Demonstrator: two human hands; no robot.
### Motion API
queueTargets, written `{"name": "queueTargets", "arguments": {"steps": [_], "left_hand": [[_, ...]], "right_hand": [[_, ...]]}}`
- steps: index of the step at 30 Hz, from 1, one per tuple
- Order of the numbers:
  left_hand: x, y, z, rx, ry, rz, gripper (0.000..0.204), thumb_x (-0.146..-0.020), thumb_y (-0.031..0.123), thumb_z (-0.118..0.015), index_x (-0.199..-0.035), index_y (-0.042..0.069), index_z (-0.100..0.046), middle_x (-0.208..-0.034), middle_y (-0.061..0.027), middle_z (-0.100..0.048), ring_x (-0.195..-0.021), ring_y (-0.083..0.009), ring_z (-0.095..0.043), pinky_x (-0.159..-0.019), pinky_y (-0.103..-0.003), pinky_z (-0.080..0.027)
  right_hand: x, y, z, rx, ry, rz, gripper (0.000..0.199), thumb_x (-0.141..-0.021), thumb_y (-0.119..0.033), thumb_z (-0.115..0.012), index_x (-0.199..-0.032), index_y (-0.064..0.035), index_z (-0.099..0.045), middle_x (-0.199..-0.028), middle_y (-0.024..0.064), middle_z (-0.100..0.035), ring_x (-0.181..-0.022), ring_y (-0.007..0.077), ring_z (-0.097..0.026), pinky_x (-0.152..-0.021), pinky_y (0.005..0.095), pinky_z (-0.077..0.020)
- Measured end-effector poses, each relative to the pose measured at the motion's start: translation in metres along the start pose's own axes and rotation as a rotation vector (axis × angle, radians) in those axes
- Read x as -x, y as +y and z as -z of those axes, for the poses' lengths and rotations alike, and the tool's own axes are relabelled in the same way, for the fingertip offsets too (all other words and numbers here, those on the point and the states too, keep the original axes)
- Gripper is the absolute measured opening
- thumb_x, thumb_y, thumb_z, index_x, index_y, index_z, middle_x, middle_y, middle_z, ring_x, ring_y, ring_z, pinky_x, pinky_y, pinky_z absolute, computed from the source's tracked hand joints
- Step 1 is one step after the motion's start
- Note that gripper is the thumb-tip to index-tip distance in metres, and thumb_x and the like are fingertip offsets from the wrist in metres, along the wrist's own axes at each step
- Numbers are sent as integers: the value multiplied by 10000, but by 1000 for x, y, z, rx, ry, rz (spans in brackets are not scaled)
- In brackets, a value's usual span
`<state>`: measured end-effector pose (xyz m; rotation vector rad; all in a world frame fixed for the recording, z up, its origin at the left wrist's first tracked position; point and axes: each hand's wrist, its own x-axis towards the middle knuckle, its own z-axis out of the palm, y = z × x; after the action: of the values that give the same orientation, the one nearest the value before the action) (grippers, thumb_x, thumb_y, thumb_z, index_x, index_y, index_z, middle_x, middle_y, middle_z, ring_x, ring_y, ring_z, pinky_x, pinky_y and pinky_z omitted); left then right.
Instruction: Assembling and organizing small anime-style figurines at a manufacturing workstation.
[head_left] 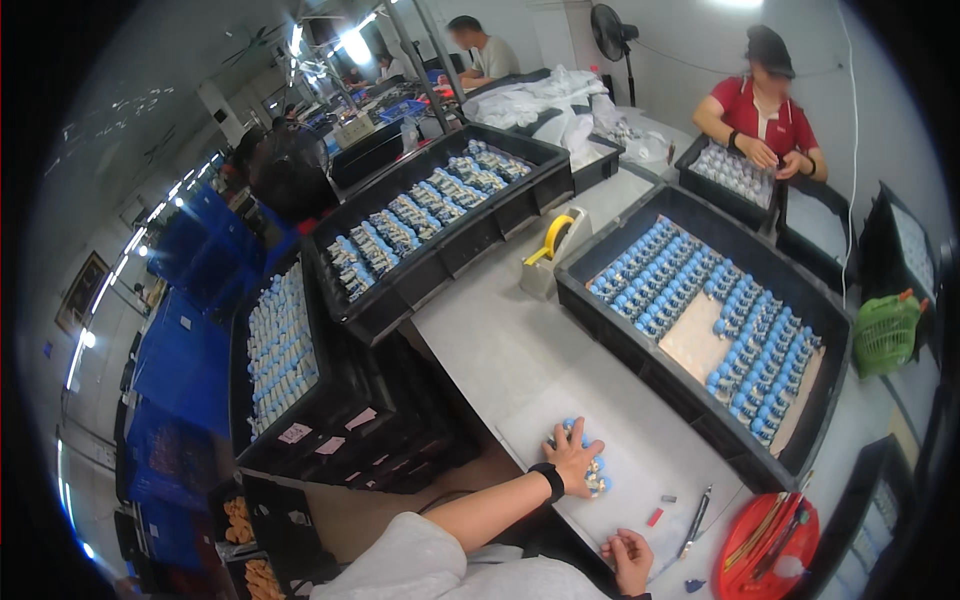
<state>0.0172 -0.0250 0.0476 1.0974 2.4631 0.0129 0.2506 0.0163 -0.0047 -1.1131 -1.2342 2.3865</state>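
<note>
Figurines (599,484) lie under the left hand (572,460), fingers spread wide; the right hand (629,560) curls nearby, contents unclear.

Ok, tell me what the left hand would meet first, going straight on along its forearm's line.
Beyond the blue figures it touches, the left hand would probably meet the near wall of the black tray; heights are unclear.

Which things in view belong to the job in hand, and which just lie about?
In use: blue-topped figurines under the left hand; probably the partly filled black tray of similar figurines.
Seemingly incidental: tape dispenser, green basket, pedestal fan.
</note>
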Motion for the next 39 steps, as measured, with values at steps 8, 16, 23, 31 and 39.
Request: {"name": "queueTargets", "arguments": {"steps": [8,16,23,31,39], "left_hand": [[0,-11,0,53,-60,-75,746,-467,264,-782,-1125,273,-432,-1301,-127,-202,-1148,-444,-185,-819,-604,-321],[-11,-47,118,615,65,-363,623,-510,195,-707,-1071,218,-439,-1175,-132,-317,-1067,-406,-311,-904,-487,-329],[-80,-135,374,181,587,-718,600,-466,187,-724,-1008,168,-468,-1085,-125,-370,-1027,-338,-380,-912,-412,-318],[-300,-271,468,-14,466,29,703,-484,240,-758,-1117,220,-451,-1207,-147,-340,-1105,-428,-322,-937,-464,-335],[-413,-311,445,-47,306,217,797,-472,285,-761,-1192,226,-424,-1240,-155,-336,-1184,-390,-280,-996,-482,-232]], "right_hand": [[-5,-14,-2,70,-4,-48,268,-827,-108,-611,-1057,18,-555,-857,90,-606,-701,133,-566,-603,234,-469],[-19,-18,-23,100,107,-55,281,-794,-117,-652,-1041,-8,-575,-864,87,-605,-699,147,-564,-586,254,-478],[-41,-8,-51,1255,464,412,571,-715,-294,-693,-1178,-43,-472,-1197,208,-439,-1060,338,-435,-879,467,-360],[-63,-20,-93,1286,674,236,707,-681,-469,-663,-1189,-29,-443,-1272,270,-345,-1236,452,-199,-1010,556,-154],[-67,-8,-99,1213,729,203,629,-690,-382,-693,-1156,-25,-465,-1301,266,-307,-1261,445,-173,-1008,548,-175]]}}
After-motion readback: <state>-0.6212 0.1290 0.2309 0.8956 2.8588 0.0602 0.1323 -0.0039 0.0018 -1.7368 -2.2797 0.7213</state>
